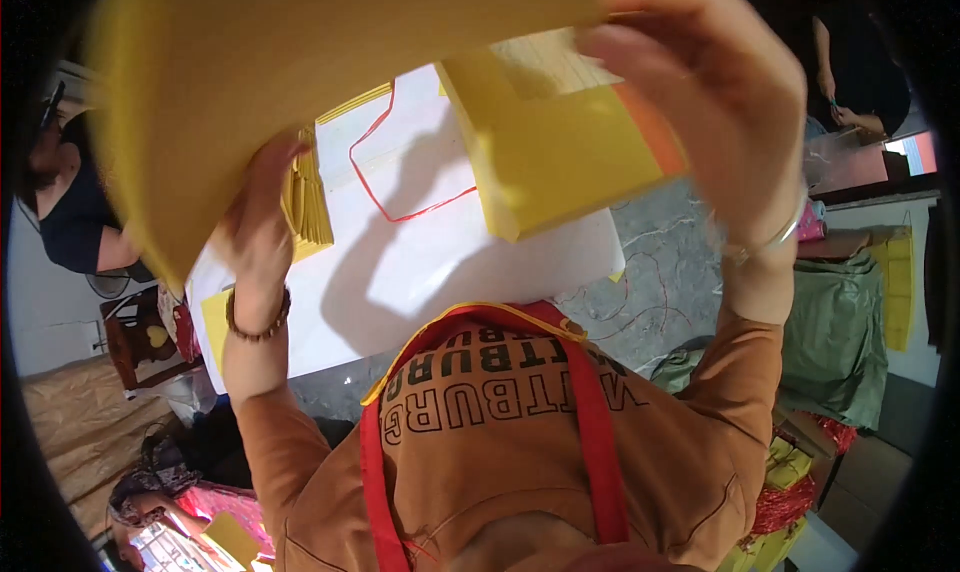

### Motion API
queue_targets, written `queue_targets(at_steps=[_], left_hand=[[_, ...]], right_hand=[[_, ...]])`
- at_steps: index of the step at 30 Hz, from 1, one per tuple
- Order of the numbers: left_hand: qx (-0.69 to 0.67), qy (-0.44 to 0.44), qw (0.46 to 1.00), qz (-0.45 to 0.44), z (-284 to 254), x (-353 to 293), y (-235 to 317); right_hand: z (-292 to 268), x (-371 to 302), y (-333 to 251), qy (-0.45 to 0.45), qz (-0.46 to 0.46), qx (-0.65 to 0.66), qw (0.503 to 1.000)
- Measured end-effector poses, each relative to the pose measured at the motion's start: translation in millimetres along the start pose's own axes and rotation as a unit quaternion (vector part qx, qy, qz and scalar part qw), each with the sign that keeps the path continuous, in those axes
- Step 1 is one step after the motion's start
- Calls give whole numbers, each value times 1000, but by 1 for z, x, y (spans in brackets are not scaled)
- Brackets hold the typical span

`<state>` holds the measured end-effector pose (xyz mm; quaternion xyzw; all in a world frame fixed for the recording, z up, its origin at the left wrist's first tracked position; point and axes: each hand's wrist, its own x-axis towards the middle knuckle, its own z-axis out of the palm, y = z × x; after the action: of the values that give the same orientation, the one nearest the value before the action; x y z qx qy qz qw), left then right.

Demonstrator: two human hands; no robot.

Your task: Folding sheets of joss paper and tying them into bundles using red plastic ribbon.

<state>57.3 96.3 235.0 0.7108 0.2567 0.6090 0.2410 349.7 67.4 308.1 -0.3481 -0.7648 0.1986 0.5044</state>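
Note:
A large yellow paper sheet (330, 42), blurred by motion, is raised close in front of me and fills the upper left. My left hand (262, 207) grips its lower edge, the fingers partly hidden by it. At its right end, the fingers and thumb of my right hand (700, 82) are closed on the edge, also smeared. Below the right hand stands a thick stack of yellow paper (570, 157) with an orange strip at its far right. Beside my left hand lies a fanned pile of folded yellow sheets (310, 207). Whether the raised piece is one sheet or several, I cannot tell.
A red string (400, 218) runs across the white tabletop (420, 272) between the piles. Loose red thread (640, 307) lies on the grey floor. A person in dark clothes (75, 212) is at the left, another (865, 52) at the upper right. A green sack (835, 332) stands right.

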Motion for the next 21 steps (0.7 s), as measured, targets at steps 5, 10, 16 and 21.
queue_targets(at_steps=[5, 10, 16, 21], left_hand=[[126, -46, 991, -2, -71, -79, 26], [159, 19, 949, -272, -75, -197, 10], [298, -164, 937, -78, -48, -247, -38], [262, -189, 938, -127, -45, -293, -52]], right_hand=[[99, -60, -45, -38, 6, 64, 997], [186, -131, 23, -79, 142, 150, 975], [237, -210, 116, -86, 77, 64, 991], [239, -245, 120, -171, 62, -60, 981]])
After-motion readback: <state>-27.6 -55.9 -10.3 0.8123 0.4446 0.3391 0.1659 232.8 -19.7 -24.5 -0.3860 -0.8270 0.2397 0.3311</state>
